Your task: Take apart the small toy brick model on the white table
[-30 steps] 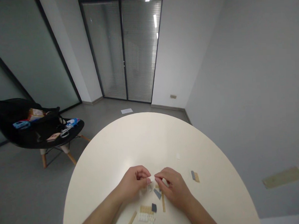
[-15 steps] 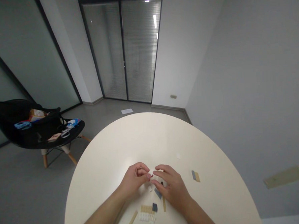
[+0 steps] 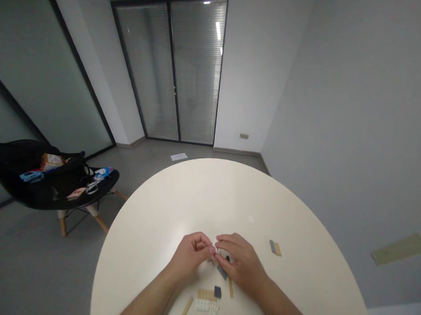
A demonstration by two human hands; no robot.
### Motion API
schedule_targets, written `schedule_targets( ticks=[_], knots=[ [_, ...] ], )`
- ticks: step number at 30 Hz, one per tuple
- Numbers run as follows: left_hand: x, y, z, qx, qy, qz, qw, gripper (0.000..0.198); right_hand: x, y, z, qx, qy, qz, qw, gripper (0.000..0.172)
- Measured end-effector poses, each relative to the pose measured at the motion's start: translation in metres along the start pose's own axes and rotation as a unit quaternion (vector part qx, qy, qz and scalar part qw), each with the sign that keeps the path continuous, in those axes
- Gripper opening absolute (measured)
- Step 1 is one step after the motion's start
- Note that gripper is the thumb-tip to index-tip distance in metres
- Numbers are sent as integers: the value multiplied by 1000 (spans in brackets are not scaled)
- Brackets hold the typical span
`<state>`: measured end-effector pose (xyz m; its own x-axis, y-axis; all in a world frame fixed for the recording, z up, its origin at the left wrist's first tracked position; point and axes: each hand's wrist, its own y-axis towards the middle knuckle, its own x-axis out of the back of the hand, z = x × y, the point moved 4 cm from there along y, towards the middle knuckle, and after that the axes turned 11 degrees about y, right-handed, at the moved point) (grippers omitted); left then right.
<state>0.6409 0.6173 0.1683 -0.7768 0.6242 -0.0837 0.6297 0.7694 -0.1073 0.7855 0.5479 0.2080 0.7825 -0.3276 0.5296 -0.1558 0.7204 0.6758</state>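
Note:
My left hand point(image 3: 192, 253) is closed in a pinch over the table, and a small pale bit shows at its fingertips, too small to name. Facing it, my right hand point(image 3: 240, 257) has its thumb and fingers curved in close to the same spot; what lies between them cannot be made out. Partly under the right hand lie a grey flat piece point(image 3: 222, 272) and a tan strip point(image 3: 231, 288) with a dark end. Nearer me are a tan sheet point(image 3: 205, 294), a dark square piece point(image 3: 217, 292) and white small pieces point(image 3: 203, 305).
Another tan strip point(image 3: 185, 312) lies at the near left of the round table point(image 3: 205, 190). To the right is a grey and tan piece point(image 3: 275, 247), with a small white scrap point(image 3: 251, 219) farther off. A black chair point(image 3: 39, 199) holding a bag stands left.
The fingertips of both hands have come closer together. My left hand has shifted slightly down and toward the right one. The pieces on the table stay about where they were.

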Motion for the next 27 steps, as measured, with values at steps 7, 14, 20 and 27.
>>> schedule_targets(
  ticks=[7, 14, 20, 27],
  knots=[
    [6, 2, -4, -20, 38, -20, 999, 42, 12, 3, -11, -17, -27, -11, 999, 15],
    [15, 1, -10, -11, 91, -43, 995, 44, 79, -13, -80, -215, -212, -70, 951, 19],
    [14, 1, -10, -10, 110, -39, 993, 42, 102, -29, -105, -370, -292, -18, 882, 26],
    [15, 2, -9, -17, 106, -45, 993, 38, 91, -34, -116, -389, -317, 47, 864, 24]
  ],
)
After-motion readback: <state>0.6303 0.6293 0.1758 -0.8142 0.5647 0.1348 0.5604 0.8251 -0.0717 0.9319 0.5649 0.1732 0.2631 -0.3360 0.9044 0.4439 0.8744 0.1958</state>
